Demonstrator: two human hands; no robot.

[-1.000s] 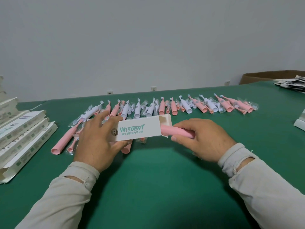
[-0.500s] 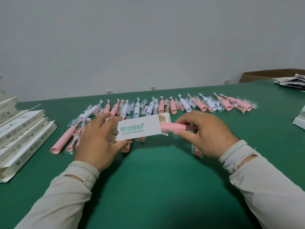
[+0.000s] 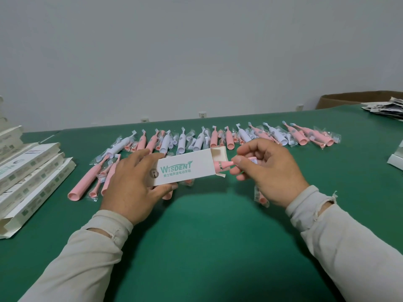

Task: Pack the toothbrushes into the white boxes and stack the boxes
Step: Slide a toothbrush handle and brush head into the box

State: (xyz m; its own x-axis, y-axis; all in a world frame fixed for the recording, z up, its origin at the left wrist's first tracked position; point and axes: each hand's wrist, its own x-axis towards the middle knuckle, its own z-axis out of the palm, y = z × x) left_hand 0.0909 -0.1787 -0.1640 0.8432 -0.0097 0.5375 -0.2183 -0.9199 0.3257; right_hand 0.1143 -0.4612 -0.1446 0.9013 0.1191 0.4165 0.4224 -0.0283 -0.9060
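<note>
My left hand (image 3: pixel 133 182) grips a white box (image 3: pixel 185 168) printed with green letters, held level above the green table, its open end facing right. A pink toothbrush (image 3: pixel 222 165) sticks out of that open end, most of it inside the box. My right hand (image 3: pixel 268 171) pinches the toothbrush's thin neck just outside the box. A small wrapped pink brush head (image 3: pixel 260 196) hangs under my right hand. Behind the box, a row of pink and white toothbrushes (image 3: pixel 218 138) in clear wrappers lies across the table.
Several white boxes (image 3: pixel 28 177) are stacked at the left edge of the green table (image 3: pixel 207 247). A brown cardboard box (image 3: pixel 359 99) and a pile of leaflets (image 3: pixel 386 109) sit at the far right. Another white box (image 3: pixel 397 159) shows at the right edge.
The pink toothbrush has slid further into the box; only its neck end shows now. My right hand moved left toward the box's opening, shifting from the handle to the neck.
</note>
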